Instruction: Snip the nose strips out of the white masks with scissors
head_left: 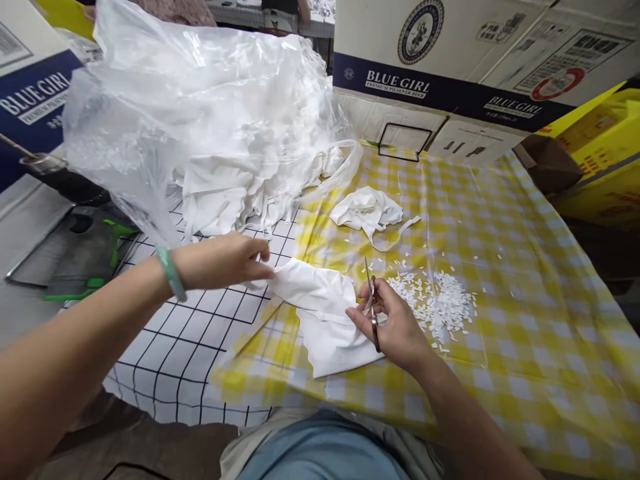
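A piece of white fabric [340, 340] lies spread on the yellow checked cloth in front of me. My left hand [245, 260], with a green bangle at the wrist, pinches its upper left end between thumb and fingers. In my right hand [393, 323] is a pair of small scissors [373, 307], blades pointing away from me. The thumb of that hand rests at the fabric's right side. Just beyond the right hand is a heap of tiny white clippings [445, 303]. A second white fabric piece with a strap [367, 210] lies crumpled farther back.
A large clear plastic bag [215, 93] of white fabric pieces fills the back left. Behind the table stand a Blue Girl carton [450, 67] and a black wire stand [404, 141]. Another carton [35, 93] and a dark green-edged object [85, 253] sit left. Yellow bags [600, 147] are at right.
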Tool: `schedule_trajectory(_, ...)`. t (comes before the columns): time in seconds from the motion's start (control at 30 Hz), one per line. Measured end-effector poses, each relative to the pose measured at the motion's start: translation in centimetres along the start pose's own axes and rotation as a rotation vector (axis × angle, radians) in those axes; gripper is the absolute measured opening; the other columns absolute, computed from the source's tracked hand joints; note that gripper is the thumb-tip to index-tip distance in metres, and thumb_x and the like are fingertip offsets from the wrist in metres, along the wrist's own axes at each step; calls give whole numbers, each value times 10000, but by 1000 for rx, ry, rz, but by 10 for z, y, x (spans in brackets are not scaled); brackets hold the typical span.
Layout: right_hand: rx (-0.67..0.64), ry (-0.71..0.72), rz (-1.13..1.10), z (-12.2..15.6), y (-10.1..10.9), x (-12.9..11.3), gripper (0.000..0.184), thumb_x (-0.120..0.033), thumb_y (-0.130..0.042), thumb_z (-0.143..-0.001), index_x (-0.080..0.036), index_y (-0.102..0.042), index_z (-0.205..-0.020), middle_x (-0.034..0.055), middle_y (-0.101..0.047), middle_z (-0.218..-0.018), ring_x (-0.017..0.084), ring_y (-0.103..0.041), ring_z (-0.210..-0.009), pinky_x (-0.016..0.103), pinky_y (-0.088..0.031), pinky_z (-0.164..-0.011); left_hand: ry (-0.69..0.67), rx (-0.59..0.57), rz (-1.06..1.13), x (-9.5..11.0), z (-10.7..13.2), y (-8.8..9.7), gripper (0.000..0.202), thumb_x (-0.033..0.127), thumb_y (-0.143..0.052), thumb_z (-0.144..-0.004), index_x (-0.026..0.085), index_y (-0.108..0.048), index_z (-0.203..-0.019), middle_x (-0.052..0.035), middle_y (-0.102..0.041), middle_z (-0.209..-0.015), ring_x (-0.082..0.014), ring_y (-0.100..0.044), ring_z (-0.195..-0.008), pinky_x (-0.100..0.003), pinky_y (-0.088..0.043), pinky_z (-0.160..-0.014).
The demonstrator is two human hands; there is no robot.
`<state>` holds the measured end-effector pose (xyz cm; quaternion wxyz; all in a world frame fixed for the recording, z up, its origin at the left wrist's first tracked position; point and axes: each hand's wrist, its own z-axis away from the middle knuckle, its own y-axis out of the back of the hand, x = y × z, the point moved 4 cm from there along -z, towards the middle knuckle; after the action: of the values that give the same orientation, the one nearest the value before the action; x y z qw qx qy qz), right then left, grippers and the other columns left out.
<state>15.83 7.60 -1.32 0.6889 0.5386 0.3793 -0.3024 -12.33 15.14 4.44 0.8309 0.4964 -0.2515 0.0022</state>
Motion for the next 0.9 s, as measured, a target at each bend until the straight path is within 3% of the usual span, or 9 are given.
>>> schedule_trajectory(0.07,59,63,75,-5,-2,-14,258,-388,-694,-787,-230,-518,-888,31,-618,-863,196,-593,-783,323,-478,-731,41,-27,-25,-1,25,-2,288,368,-569,-863,182,-632,-652,-20,-581,-516,-138,-470,-443,-271,-301,-468)
schedule_trajectory(0.17,126,228,53,-17,-12,-49,253,-372,-720,-777,-222,-561,-903,48,-638,-921,221,-606,-880,338,-471,-802,-9,127,89,13,57,-1,316,382,-516,-907,182,-695,-741,-20,-605,-554,-135,-478,-482,-272,-333,-501)
schedule_trajectory(0.3,-142,378,-163,-40,-45,-87,291,-354,-767,-736,-218,-590,-922,12,-646,-902,179,-610,-829,293,-483,-771,18,348,473,31,91,0,256,400,-564,-901,211,-735,-909,-22,-692,-749,-154,-584,-658,-239,-436,-586)
schedule_trajectory(0.47,-211,256,-355,-51,-60,-79,143,-273,-692,-759,-195,-593,-827,-1,-622,-811,145,-589,-762,271,-483,-731,138,386,932,23,109,-23,212,400,-610,-896,235,-744,-893,-8,-636,-735,-131,-521,-673,-215,-409,-584)
schedule_trajectory(0.63,-363,327,-392,-29,-76,-83,136,-221,-698,-731,-197,-630,-846,-2,-625,-843,149,-599,-808,263,-486,-747,101,378,1273,19,108,-37,149,350,-684,-830,212,-738,-852,-28,-625,-691,-139,-509,-650,-236,-403,-579)
schedule_trajectory(0.7,-218,290,-403,-27,-74,-81,90,-204,-661,-725,-194,-601,-791,-10,-601,-773,142,-584,-736,264,-480,-697,63,262,1322,23,110,-45,106,296,-732,-799,206,-727,-855,-39,-654,-739,-146,-536,-686,-233,-417,-604)
schedule_trajectory(0.77,-62,271,-438,-29,-67,-76,94,-195,-654,-718,-193,-594,-789,-6,-601,-770,147,-586,-728,281,-481,-702,5,12,1451,33,111,-64,176,315,-742,-793,186,-716,-909,-84,-699,-888,-172,-586,-758,-254,-457,-653)
schedule_trajectory(0.83,18,303,-486,-30,-61,-74,111,-178,-664,-729,-201,-590,-808,-2,-609,-793,155,-595,-747,300,-491,-731,-45,-245,1690,48,109,-88,312,414,-678,-831,159,-703,-1009,-148,-701,-1072,-221,-638,-852,-313,-504,-730)
schedule_trajectory(0.9,35,361,-521,-29,-58,-75,112,-161,-664,-763,-213,-580,-814,3,-615,-820,163,-608,-787,316,-502,-778,-61,-390,1943,65,102,-109,430,471,-595,-866,124,-689,-1102,-186,-684,-1152,-255,-665,-928,-365,-520,-819)
